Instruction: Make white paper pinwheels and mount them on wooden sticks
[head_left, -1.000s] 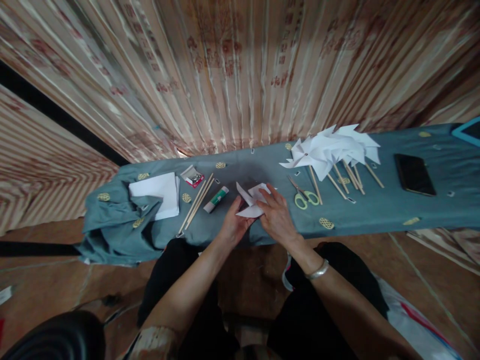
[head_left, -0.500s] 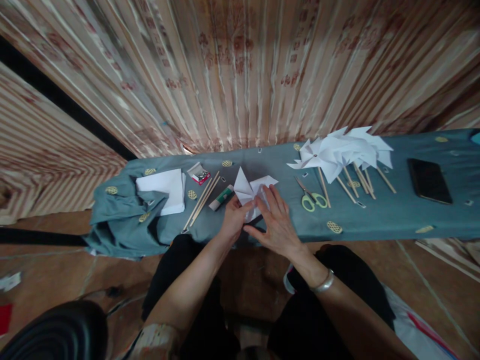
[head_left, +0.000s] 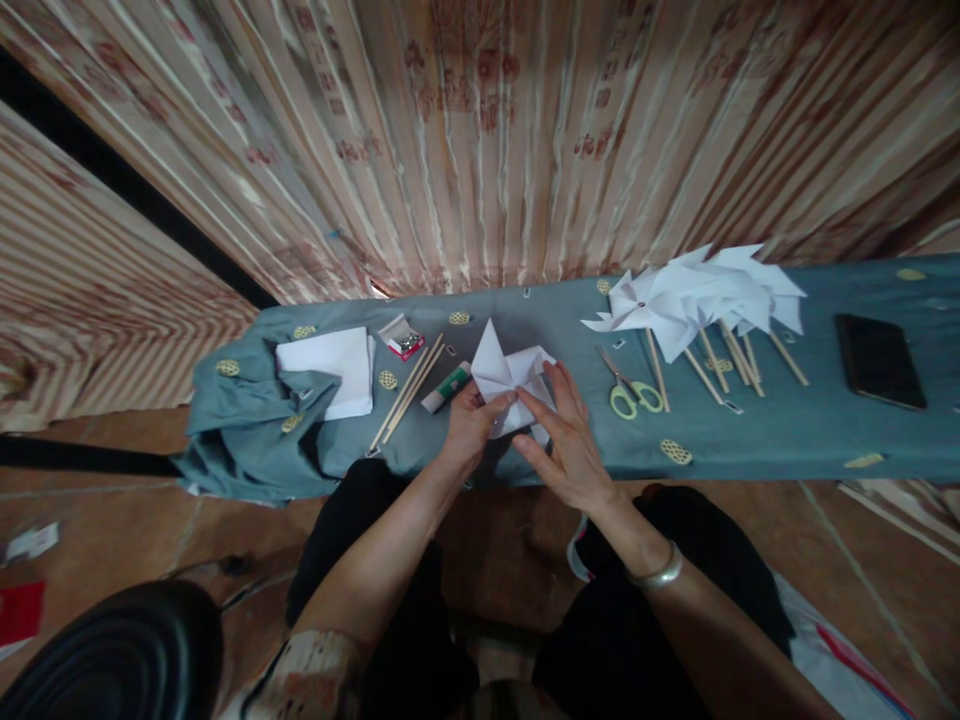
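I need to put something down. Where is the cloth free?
Blue-grey printed cloth lies free along the front edge, between the right hand and black rectangular phone, and behind the folded white paper, left of the white paper pinwheels. It's crowded left of that paper: green glue stick, thin wooden sticks, small red-and-white box.

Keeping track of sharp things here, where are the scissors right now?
In the head view, right of centre, the green-handled scissors lie on the cloth, between the right hand and the leftmost wooden stick of the white pinwheels.
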